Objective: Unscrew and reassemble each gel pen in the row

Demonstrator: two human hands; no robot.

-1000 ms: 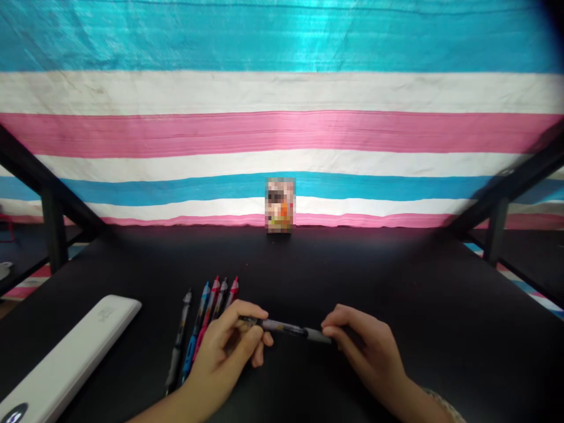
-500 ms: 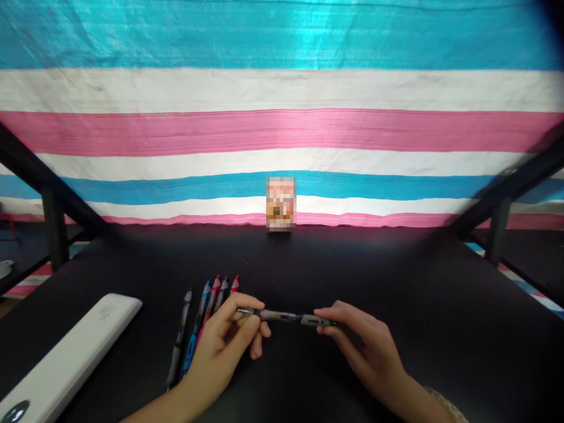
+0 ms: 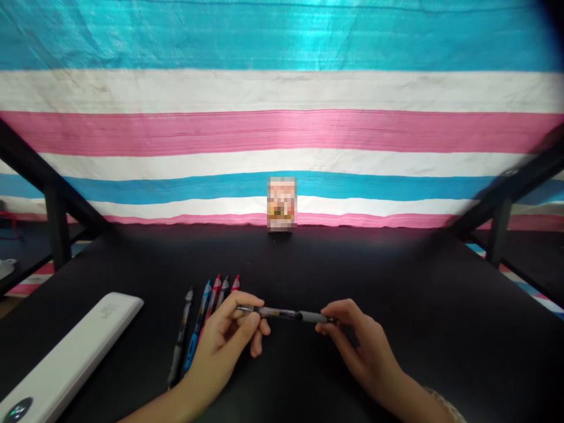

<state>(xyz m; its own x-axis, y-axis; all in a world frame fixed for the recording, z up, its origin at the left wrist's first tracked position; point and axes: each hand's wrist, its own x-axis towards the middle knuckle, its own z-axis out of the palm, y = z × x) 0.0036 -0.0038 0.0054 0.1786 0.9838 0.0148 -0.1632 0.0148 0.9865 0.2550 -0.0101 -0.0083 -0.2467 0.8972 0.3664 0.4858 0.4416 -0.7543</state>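
Observation:
Between my hands a clear-barrelled pen [image 3: 282, 314] with a grey grip lies almost level above the black table. My left hand [image 3: 231, 335] pinches its left end between thumb and fingers. At the other end, the fingertips of my right hand [image 3: 359, 338] close around the tip beside the grey grip, hiding part of it. Left of my left hand, several pens lie side by side: a black pen [image 3: 180, 341] with a grey grip, a blue pen [image 3: 200, 323], and red and dark ones partly covered by that hand.
A long white device [image 3: 74, 358], perhaps a power bank, lies at the left on the black table [image 3: 352, 258]. A small blurred-out box or card [image 3: 282, 205] stands at the back edge. Behind hangs a striped sheet [image 3: 282, 129], with black metal bars [image 3: 57, 223] at both sides.
My right hand's fingers have shifted slightly on the pen's right end, and the pen looks turned a little about its length. My left hand stays in place.

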